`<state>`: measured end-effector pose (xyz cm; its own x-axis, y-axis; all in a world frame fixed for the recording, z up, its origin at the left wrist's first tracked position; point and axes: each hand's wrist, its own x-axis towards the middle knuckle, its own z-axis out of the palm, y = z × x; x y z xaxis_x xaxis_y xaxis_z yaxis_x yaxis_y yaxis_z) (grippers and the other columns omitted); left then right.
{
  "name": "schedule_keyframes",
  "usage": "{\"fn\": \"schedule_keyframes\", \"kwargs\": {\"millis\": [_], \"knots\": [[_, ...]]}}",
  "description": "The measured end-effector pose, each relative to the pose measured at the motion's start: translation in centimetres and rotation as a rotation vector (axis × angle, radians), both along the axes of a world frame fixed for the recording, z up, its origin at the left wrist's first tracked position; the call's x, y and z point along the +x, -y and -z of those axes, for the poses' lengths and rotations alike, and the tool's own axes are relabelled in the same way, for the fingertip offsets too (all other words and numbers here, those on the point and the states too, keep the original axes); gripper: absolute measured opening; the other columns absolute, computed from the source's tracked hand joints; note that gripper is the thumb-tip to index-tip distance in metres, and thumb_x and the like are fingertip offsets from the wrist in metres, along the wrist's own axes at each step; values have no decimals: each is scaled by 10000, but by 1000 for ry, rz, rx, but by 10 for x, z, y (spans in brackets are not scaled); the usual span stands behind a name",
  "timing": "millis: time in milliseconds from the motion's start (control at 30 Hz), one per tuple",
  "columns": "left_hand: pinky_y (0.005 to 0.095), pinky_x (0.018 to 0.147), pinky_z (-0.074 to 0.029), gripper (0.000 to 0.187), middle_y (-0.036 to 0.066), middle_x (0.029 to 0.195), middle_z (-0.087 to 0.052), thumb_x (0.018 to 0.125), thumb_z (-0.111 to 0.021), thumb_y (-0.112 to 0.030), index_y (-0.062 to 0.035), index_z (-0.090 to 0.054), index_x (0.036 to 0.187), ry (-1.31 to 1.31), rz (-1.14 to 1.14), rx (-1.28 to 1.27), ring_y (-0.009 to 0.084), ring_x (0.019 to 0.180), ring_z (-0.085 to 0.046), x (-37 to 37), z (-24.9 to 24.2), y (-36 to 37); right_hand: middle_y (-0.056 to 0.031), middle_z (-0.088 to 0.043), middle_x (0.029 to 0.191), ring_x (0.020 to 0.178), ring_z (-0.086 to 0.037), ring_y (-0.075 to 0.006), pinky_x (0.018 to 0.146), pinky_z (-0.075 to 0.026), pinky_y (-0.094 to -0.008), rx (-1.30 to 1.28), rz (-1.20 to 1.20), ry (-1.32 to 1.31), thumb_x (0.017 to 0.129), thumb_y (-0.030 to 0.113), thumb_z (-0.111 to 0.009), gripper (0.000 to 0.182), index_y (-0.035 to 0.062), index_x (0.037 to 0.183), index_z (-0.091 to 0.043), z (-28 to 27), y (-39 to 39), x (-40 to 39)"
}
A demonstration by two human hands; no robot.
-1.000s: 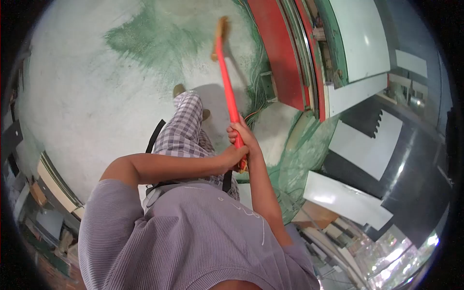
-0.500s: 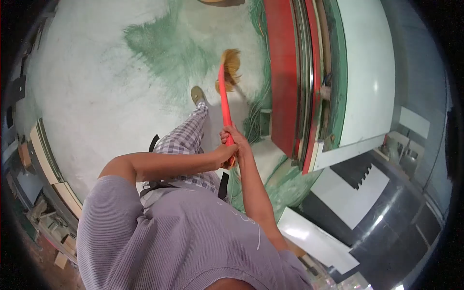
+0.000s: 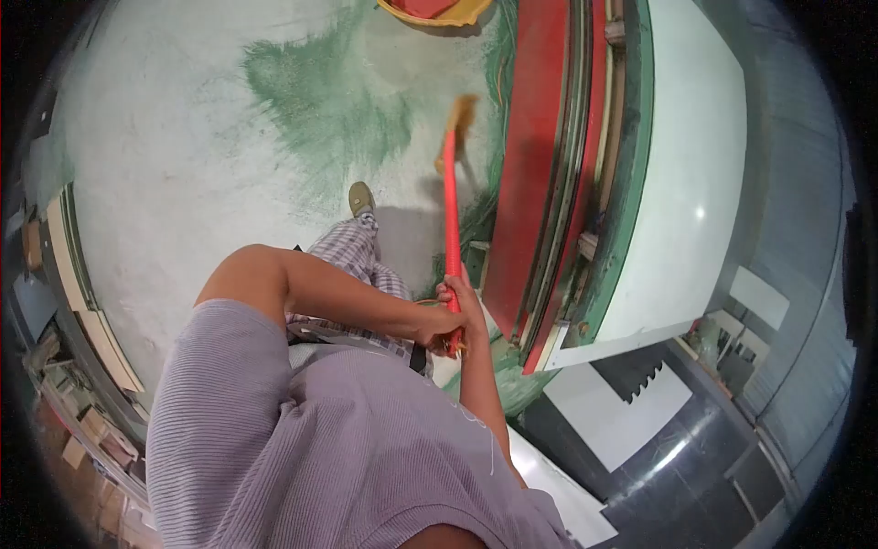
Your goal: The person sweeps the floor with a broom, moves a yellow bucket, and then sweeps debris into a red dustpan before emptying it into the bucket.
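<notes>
A broom (image 3: 452,201) with a long red handle and yellow-brown bristles stretches forward from my body. Both hands are closed round its handle. My left hand (image 3: 442,328) grips the near end, at my waist. Just ahead of it, my right hand (image 3: 464,299) wraps the handle a little higher up, and the two hands overlap. The bristle head (image 3: 464,117) is smeared by motion over the floor, beside a red panel. Green powder (image 3: 315,91) is spread across the pale floor (image 3: 165,201) to the left of the broom.
A yellow basin (image 3: 471,20) with something red inside stands at the top. Along the right runs a machine with a red side panel (image 3: 526,174) and a white top (image 3: 700,165). White sheets (image 3: 622,416) lie on a dark surface at lower right. Boards (image 3: 101,339) line the left side.
The broom head has shifted right, towards the red panel, and the handle now points more straight ahead. Both hands have moved slightly down and right. More of the yellow basin shows.
</notes>
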<state>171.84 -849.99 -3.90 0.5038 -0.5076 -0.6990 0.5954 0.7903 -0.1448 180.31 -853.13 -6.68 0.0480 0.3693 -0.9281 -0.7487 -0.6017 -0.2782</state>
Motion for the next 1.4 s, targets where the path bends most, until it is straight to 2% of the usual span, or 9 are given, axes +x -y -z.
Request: {"fn": "schedule_keyframes", "kwargs": {"millis": [333,433,633,700,867,933,1033,1167,1400], "knots": [[254,363,-344,361,59,579,-508,790,-336,-394,-64,-472,740,-133,-471,247,161,425,-481,-1,10,-104,-7,-418,657,501,-415,-57,445,-370,-184,100,-191,-315,740,72,-488,268,108,982,-380,47,-130,12],[313,488,-405,299,47,666,-512,763,-433,-364,-73,-467,823,-84,-537,210,165,540,-497,4,6,-112,3,-406,649,503,-407,-54,446,-365,-174,128,-365,-251,749,79,-484,300,109,1025,-370,6,-162,10],[307,450,-428,377,126,612,-521,758,-345,-344,-4,-502,793,-75,-657,251,224,514,-525,62,-16,-91,17,-371,611,469,-353,-23,398,-301,-131,245,-624,-103,777,157,-455,377,132,1133,-335,-39,-163,53],[335,459,-447,388,145,630,-524,737,-379,-346,9,-486,851,149,-648,227,254,525,-537,80,-33,-103,20,-367,605,468,-354,-25,397,-304,-134,274,-629,-73,783,159,-453,352,129,1116,-343,-55,-164,80],[332,356,-397,330,108,573,-497,713,-417,-339,-28,-478,803,-70,-757,310,225,438,-502,139,-36,-132,23,-369,570,461,-374,-47,384,-313,-153,202,-782,-10,785,182,-457,170,109,931,-408,3,-183,162],[294,346,-400,300,59,569,-484,743,-414,-349,-59,-462,807,-150,-926,375,169,413,-483,160,-9,-139,20,-373,584,481,-410,-77,397,-344,-216,-16,-672,-279,777,171,-471,177,122,908,-363,67,-197,206],[259,337,-350,274,33,501,-429,716,-435,-358,-84,-432,706,-55,-953,51,156,399,-453,154,-3,-158,8,-389,600,490,-421,-87,401,-356,-230,-127,-904,-292,761,143,-485,168,122,861,-351,47,-224,201],[224,354,-358,272,12,505,-422,725,-443,-358,-90,-421,767,-213,-1181,156,117,389,-426,148,-10,-157,18,-393,583,469,-404,-82,404,-357,-215,118,-1080,-292,762,167,-486,213,121,894,-324,50,-247,158],[239,337,-355,286,32,528,-475,738,-421,-337,-53,-439,762,-145,-1148,276,127,391,-464,99,-30,-128,7,-408,616,475,-408,-64,417,-373,-196,33,-1104,-101,783,220,-478,287,123,999,-317,-42,-236,76]]}}
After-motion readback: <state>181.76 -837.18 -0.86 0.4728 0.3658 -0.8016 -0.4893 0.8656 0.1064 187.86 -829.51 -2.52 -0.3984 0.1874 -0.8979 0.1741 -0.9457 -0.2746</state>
